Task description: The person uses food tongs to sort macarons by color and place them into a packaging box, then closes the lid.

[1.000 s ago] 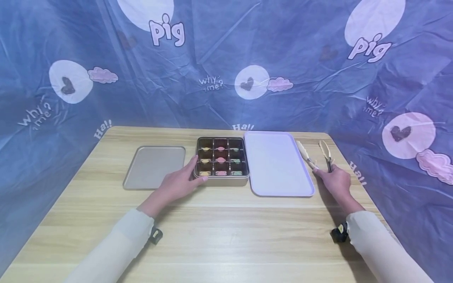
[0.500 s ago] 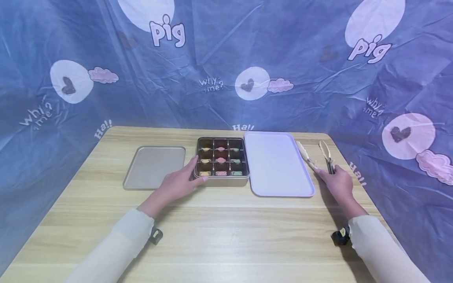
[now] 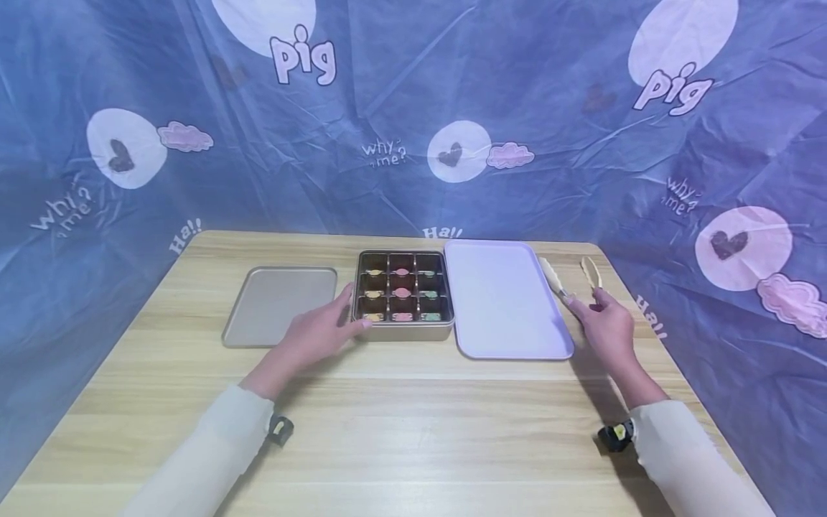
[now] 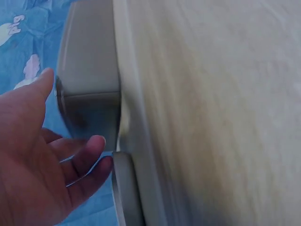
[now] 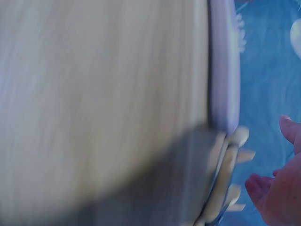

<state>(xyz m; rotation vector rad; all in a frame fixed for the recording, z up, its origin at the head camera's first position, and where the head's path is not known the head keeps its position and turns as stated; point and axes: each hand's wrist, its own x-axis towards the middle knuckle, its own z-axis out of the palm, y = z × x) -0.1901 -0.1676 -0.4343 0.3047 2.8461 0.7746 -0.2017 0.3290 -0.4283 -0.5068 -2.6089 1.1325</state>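
A square metal tin with a divider of small compartments sits mid-table; chocolates seem not visible, only yellow, pink and green pieces at the dividers. My left hand is at its front left corner, thumb and fingers spread. In the left wrist view the left hand shows a thumb apart from the tin's side, fingers loosely bent. My right hand hovers over the handle end of a pair of tongs. The right wrist view shows the right hand beside the tongs, fingers apart from them.
Left of the tin lies a flat metal lid. A pale lilac tray lies right against the tin, between it and the tongs. Blue printed cloth hangs behind the wooden table.
My left hand has eased slightly left from the tin's corner. The right hand has shifted up and left, covering more of the tongs' handles. Tin and tray stay put.
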